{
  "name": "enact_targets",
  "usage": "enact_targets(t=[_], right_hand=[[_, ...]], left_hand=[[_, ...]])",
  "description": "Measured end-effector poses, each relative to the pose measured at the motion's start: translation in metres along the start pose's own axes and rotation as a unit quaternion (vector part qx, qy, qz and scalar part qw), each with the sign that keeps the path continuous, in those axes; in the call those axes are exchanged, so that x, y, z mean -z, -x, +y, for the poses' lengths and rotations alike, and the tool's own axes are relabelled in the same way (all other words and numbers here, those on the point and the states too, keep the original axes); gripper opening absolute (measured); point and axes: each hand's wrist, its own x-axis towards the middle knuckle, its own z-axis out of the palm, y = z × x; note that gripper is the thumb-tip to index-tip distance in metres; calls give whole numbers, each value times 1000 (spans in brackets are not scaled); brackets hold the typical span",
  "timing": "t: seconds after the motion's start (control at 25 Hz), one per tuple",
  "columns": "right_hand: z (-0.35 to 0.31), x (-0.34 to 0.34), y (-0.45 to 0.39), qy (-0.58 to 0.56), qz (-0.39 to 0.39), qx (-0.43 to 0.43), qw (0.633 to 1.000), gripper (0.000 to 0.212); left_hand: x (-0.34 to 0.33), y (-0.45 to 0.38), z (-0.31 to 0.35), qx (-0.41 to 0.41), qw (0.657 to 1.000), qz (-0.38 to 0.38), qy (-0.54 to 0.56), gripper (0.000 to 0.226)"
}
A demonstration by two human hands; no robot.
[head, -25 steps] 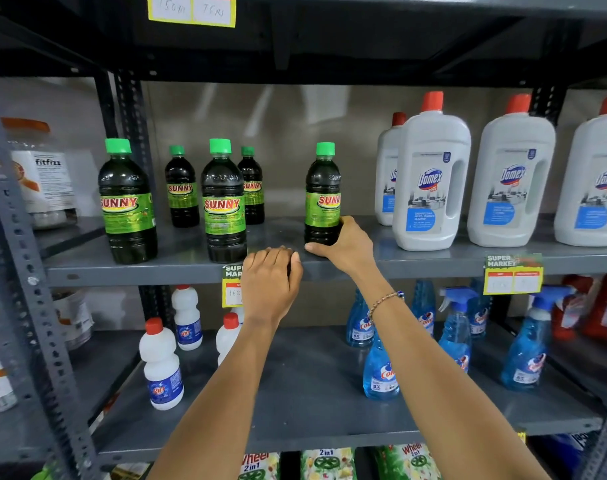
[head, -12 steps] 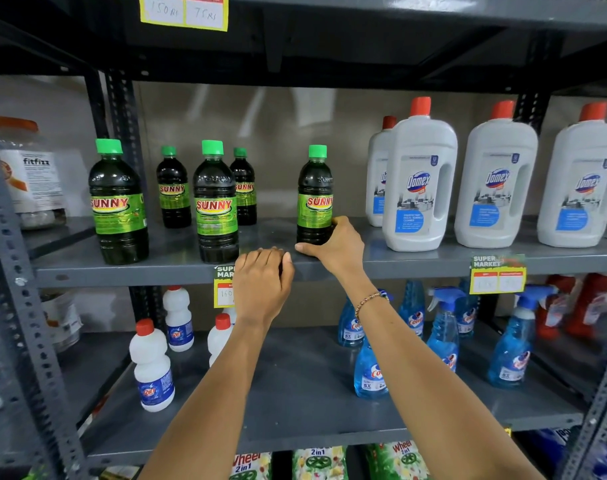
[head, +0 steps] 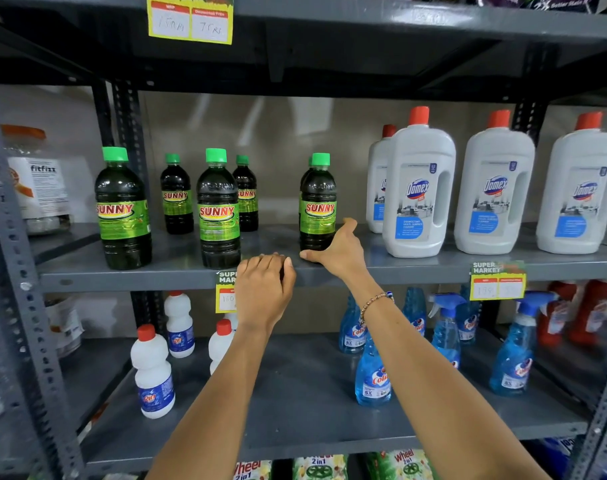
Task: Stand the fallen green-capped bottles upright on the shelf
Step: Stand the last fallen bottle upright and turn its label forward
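Several dark green-capped SUNNY bottles stand upright on the grey middle shelf (head: 433, 268): one front left (head: 122, 209), one front middle (head: 218, 209), two smaller-looking ones behind them (head: 176, 195) (head: 246, 195), and one on the right (head: 317, 202) with another green cap just behind it. My right hand (head: 340, 251) wraps the base of the right bottle, thumb in front and fingers along its right side. My left hand (head: 264, 289) rests on the shelf's front edge with fingers curled together, holding nothing. No bottle lies on its side in view.
White red-capped Domex jugs (head: 420, 188) stand close to the right of the held bottle. A price tag (head: 226, 292) hangs on the shelf edge beside my left hand. Below are white bottles (head: 153, 372) and blue spray bottles (head: 373, 372). A rack post (head: 21, 271) stands left.
Both hands stay almost where they were. My right hand's thumb and fingers sit a little wider around the bottle's base. The view has shifted slightly.
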Motion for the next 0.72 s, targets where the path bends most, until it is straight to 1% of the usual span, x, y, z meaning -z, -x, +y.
enact_targets(t=[0.08,0.16,0.24,0.28,0.32,0.4,0.44,0.48,0.52,0.6,0.72], right_hand=[[-1,3,-1,-9,-19,-6,1000,99],[2,10,-7,-31,-68,-28,997,95],[9,18,-13,-45,-109,-42,992,84],[14,22,-18,-58,-115,-40,991,76],[16,24,-20,-73,-114,-39,990,69],[20,27,-23,-95,-106,-38,989,59],[20,26,-24,-92,-100,-35,990,57],[19,25,-23,-86,-96,-32,991,56],[20,23,-24,-82,-91,-29,992,55],[21,22,-23,-83,-80,-24,993,54],[25,22,-23,-87,-74,-19,993,52]], left_hand=[[6,-4,4,25,999,-33,4,36],[16,-14,11,59,995,-76,-5,38],[26,-33,13,98,984,-146,-6,37],[27,-44,13,118,976,-181,20,37],[25,-56,12,134,962,-232,56,46],[17,-77,13,166,916,-337,138,69],[11,-84,12,181,894,-368,179,72],[6,-87,11,192,876,-385,220,67],[1,-87,10,197,864,-386,256,58],[-1,-82,12,203,858,-362,303,42],[4,-77,15,218,855,-330,334,39]])
